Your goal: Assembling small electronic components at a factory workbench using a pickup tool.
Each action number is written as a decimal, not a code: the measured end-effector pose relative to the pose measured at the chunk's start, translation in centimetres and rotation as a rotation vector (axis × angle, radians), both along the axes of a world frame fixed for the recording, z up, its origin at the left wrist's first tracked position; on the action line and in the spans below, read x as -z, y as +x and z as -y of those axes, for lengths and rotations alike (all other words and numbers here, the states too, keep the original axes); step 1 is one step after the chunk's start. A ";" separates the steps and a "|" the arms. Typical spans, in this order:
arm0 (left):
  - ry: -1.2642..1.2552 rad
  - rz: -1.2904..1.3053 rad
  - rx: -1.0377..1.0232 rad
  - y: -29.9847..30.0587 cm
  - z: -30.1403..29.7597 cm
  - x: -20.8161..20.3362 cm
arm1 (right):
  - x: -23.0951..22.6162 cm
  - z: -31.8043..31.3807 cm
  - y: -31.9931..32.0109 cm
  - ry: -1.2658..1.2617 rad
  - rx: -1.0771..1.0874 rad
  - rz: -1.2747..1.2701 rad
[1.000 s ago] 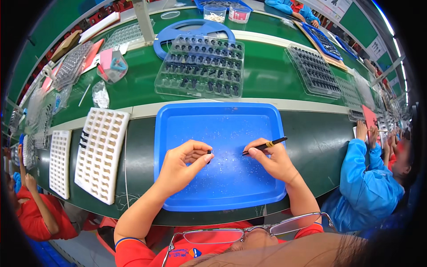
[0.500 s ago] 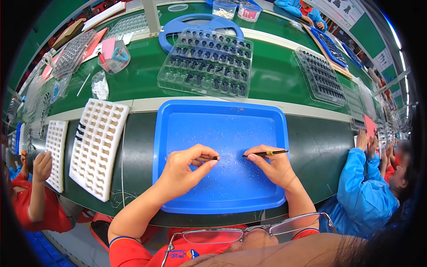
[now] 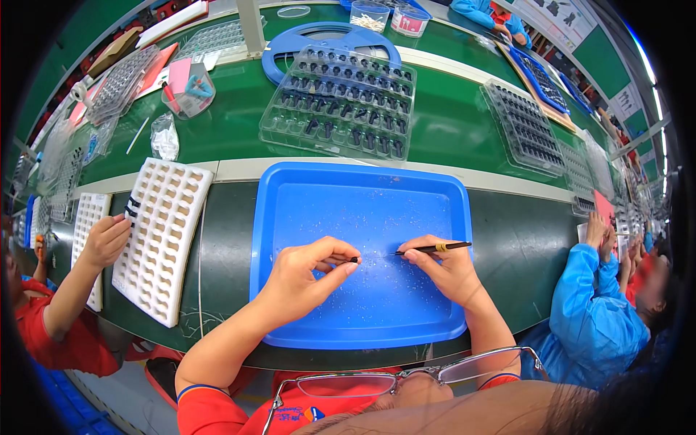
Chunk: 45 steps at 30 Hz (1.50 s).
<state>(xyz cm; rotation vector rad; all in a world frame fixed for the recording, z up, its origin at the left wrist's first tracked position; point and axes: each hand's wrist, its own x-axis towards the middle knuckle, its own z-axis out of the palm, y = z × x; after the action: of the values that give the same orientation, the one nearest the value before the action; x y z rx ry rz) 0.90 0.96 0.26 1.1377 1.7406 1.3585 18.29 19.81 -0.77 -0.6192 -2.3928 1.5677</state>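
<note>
Above a shallow blue tray [image 3: 377,319] strewn with fine pale specks, my left hand [image 3: 304,274] pinches a small black part [image 3: 354,259] between thumb and fingertips. The rest of that part is hidden by the fingers. My right hand [image 3: 444,277] grips a slim, dark, pen-like tool with a gold-coloured band [image 3: 448,247]. Its thin tip points left toward the black part, with a gap between them; the exact kind of tool is too small to make out.
A white foam tray [image 3: 161,239] with rows of hollows lies left; a co-worker's hand [image 3: 109,239] touches black parts at its edge. A clear blister tray [image 3: 337,105] of black parts overlaps a blue reel [image 3: 283,51] beyond. Another blister tray [image 3: 523,127] and a blue-sleeved person [image 3: 598,312] are right.
The co-worker's hand on the left has moved right to the black parts on the white foam tray. My hands keep nearly the same pose, both still holding their things.
</note>
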 end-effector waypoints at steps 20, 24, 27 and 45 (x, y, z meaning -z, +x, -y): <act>0.119 -0.088 0.033 -0.1 0.2 0.7 | -1.7 1.1 -1.5 0.315 -0.060 0.066; 0.184 -0.089 0.020 0.3 0.2 0.0 | -3.0 2.0 -1.8 0.450 -0.117 -0.018; 0.240 -0.131 0.017 0.4 0.6 -0.3 | -4.5 3.5 -0.3 0.094 -0.034 -0.246; 0.354 -0.253 0.021 1.0 0.7 0.3 | -0.9 6.6 0.1 -0.408 0.073 -0.546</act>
<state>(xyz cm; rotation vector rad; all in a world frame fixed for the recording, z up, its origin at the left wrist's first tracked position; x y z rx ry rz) 1.94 0.22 -0.04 1.5756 1.6919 1.6096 18.40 13.24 0.13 -0.2821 -1.6562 1.9069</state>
